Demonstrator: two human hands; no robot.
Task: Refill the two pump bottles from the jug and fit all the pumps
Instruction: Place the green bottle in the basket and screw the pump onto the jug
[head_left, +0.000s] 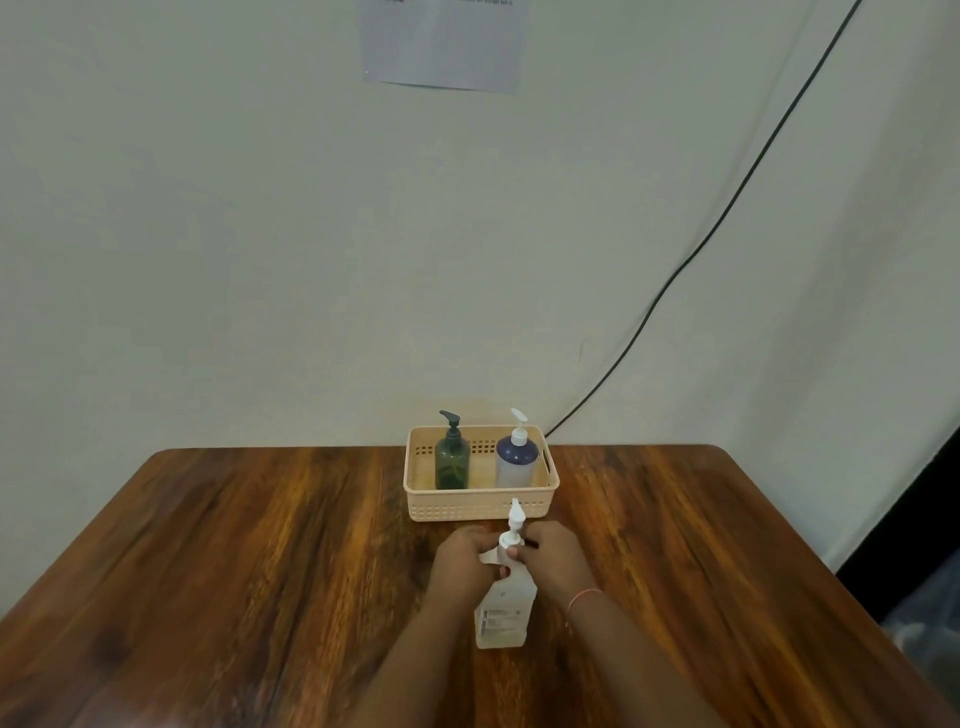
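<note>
A clear jug (503, 616) with a white label stands upright on the wooden table (260, 545), near the front middle. A white pump (514, 519) sticks up from its neck. My left hand (465, 558) grips the jug's shoulder from the left. My right hand (553, 551) pinches the pump's collar from the right. Behind them a beige basket (480, 506) holds a dark green pump bottle (453, 460) with a black pump and a blue-and-white pump bottle (517, 460) with a white pump, both upright.
The basket sits at the table's back edge against a pale wall. A black cable (727, 208) runs down the wall to behind the basket. A paper sheet (447, 41) hangs on the wall above.
</note>
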